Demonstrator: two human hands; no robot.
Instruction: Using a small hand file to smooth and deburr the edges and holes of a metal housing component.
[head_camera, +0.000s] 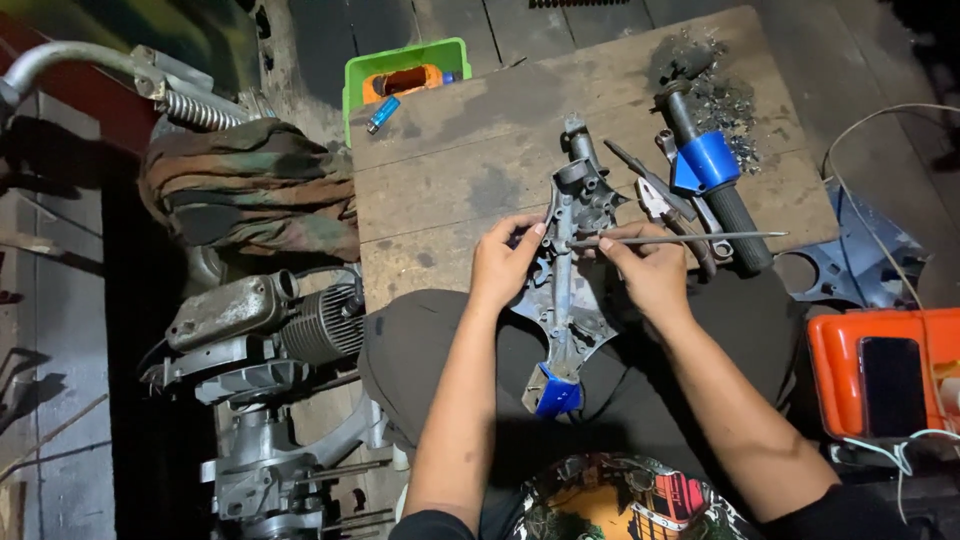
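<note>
At the centre of the frame I see a grey cast-metal bracket (566, 262) with a blue-painted lower tip, lying from the wooden board's near edge down onto my lap. My left hand (503, 262) has its fingers closed on the bracket's left edge. My right hand (648, 268) is clamped around a thin metal rod (690, 238), which runs level toward the right, its near end touching the bracket. Just beyond, toward the upper right, a black handlebar grip with a blue collar (706, 165) rests on the wooden board (450, 150). At upper centre sits a green tray (405, 62); at lower left, an engine (270, 340); at far right, an orange case (835, 370).
</note>
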